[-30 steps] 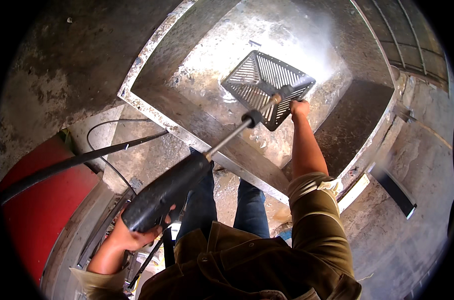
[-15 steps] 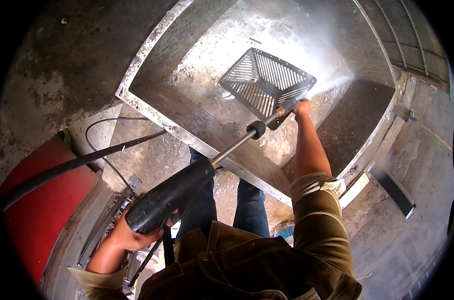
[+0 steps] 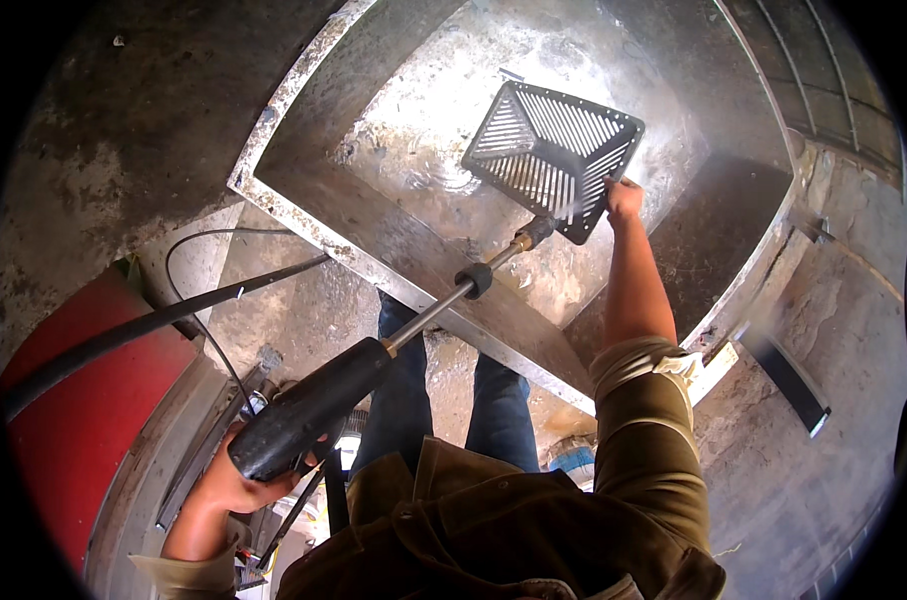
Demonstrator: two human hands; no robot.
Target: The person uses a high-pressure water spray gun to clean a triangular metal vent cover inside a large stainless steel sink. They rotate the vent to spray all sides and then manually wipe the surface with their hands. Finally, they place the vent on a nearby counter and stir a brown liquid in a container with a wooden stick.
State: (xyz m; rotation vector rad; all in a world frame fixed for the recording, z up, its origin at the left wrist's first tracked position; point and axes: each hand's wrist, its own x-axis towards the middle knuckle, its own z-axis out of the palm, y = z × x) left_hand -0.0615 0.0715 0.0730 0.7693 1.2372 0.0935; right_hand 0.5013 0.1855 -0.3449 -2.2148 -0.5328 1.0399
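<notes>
My left hand [image 3: 244,470] is wrapped round the rear grip of a black pressure washer gun [image 3: 309,410]; some of its fingers are hidden under the body. The gun's metal lance [image 3: 429,318] slants up to the right over the near wall of a large basin, and its nozzle [image 3: 540,230] sits close to a slotted black tray [image 3: 554,165]. My right hand [image 3: 624,198] is closed on the tray's right edge, holding it tilted inside the basin. The tray has sloping sides cut with long slots. Faint spray shows at the nozzle.
A worn metal basin [image 3: 319,232] with raised walls surrounds the tray. Black hoses [image 3: 164,318] run past a red panel [image 3: 99,400] at left. A dark flat bar [image 3: 784,380] lies right of the basin. Metal rods [image 3: 824,85] stand at the far right.
The gun has drawn back toward the lower left. My right hand and the tray have shifted slightly right, the tray also a little away. The white spray beyond the tray is gone.
</notes>
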